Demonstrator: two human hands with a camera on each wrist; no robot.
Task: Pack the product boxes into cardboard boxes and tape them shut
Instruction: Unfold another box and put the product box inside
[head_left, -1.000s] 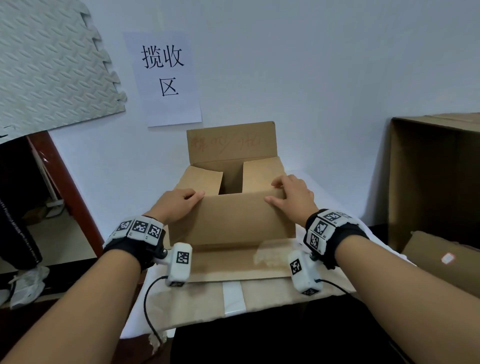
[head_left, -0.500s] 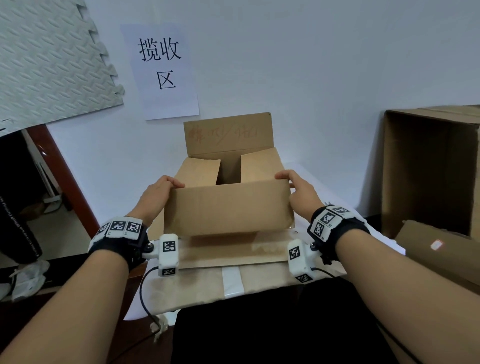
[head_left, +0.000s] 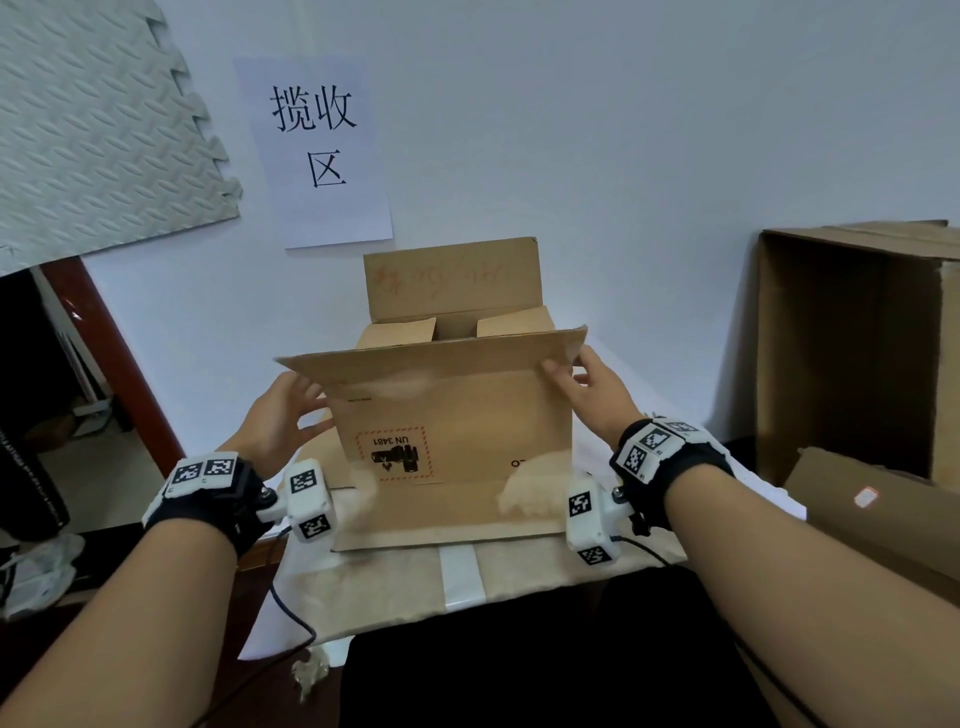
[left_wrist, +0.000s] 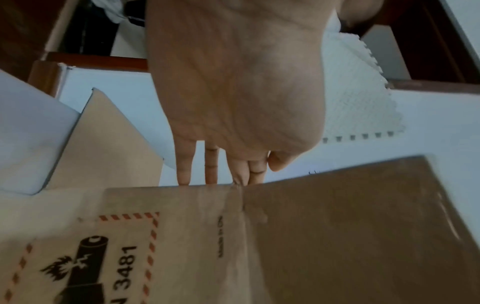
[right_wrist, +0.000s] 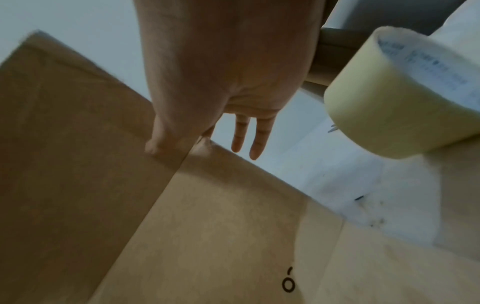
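Cardboard box on the table, near flap raised. Left hand and right hand pinch its corners; fingertips hidden behind. Contents unseen. Tape roll blurred, cut off.

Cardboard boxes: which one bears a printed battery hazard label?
The small open box between both hands, marked UN 3481; the tall box at right shows none.
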